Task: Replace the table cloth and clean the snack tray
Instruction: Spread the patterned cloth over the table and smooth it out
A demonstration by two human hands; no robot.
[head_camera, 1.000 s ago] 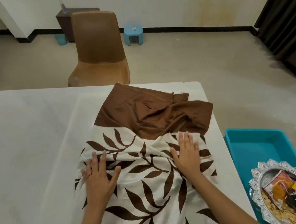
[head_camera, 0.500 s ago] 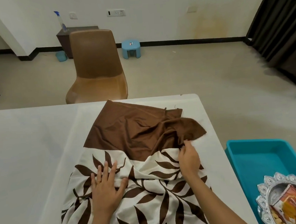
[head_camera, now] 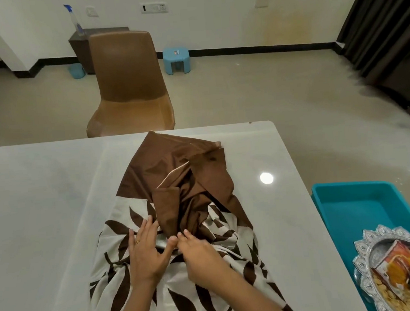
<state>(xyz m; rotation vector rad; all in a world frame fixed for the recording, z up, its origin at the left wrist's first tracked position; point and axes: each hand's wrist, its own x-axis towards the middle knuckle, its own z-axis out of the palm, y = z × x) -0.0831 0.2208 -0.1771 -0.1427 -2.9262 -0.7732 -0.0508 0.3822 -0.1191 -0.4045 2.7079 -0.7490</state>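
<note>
A table cloth (head_camera: 172, 182), plain brown at its far end and cream with brown leaves nearer me, lies bunched on the white table (head_camera: 44, 203). My left hand (head_camera: 146, 251) rests on the leaf print with fingers spread and the thumb against a fold. My right hand (head_camera: 196, 250) is beside it, fingers pinched on a gathered fold of the cloth. The brown end is folded back towards my hands. A silver snack tray (head_camera: 366, 263) with packets and nuts sits at the lower right.
A teal plastic bin (head_camera: 357, 203) stands right of the table under the snack tray. A brown chair (head_camera: 127, 88) faces the table's far edge. Behind it are a small blue stool (head_camera: 176, 60), a dark cabinet with a spray bottle (head_camera: 74, 21), and dark curtains (head_camera: 384, 26) at right.
My right hand has pulled the brown end of the cloth back towards me, bunching it. Both hands have come together near the cloth's middle. The camera has tilted up.
</note>
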